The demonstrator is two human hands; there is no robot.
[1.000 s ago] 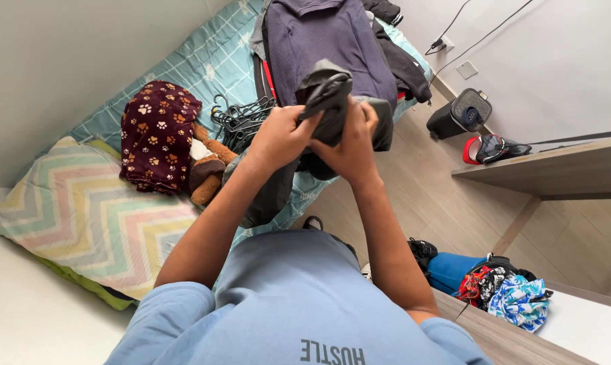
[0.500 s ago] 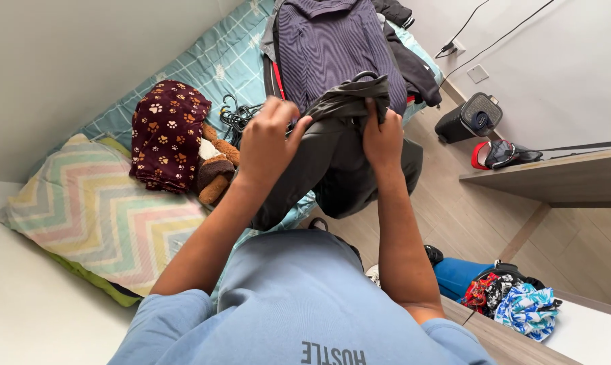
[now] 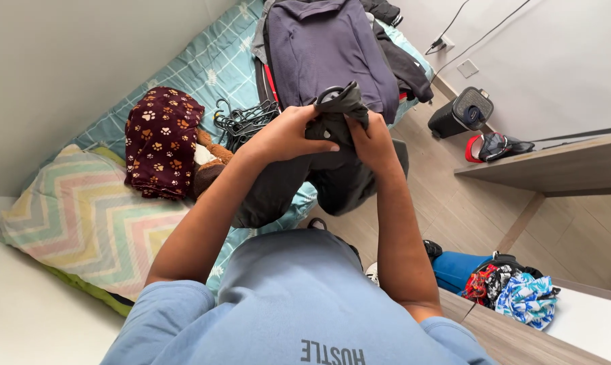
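Observation:
My left hand and my right hand both grip the top of dark grey trousers, bunched around a black hanger whose hook pokes up between them. The trouser legs hang down over the bed's edge in front of my blue shirt. Behind the hands, on the teal patterned bed, lies a purple ribbed garment spread over other dark clothes. A pile of black hangers rests on the bed just left of my left hand.
A maroon paw-print cloth covers a brown plush toy beside a zigzag pillow. On the wooden floor stand a small black heater and a red-rimmed item. A wooden shelf juts right; a blue bag and colourful clothes lie lower right.
My hands have drawn closer together, gathering the trouser waistband tightly at the hanger. The garment went from folded up high to hanging down, then bunched at its top.

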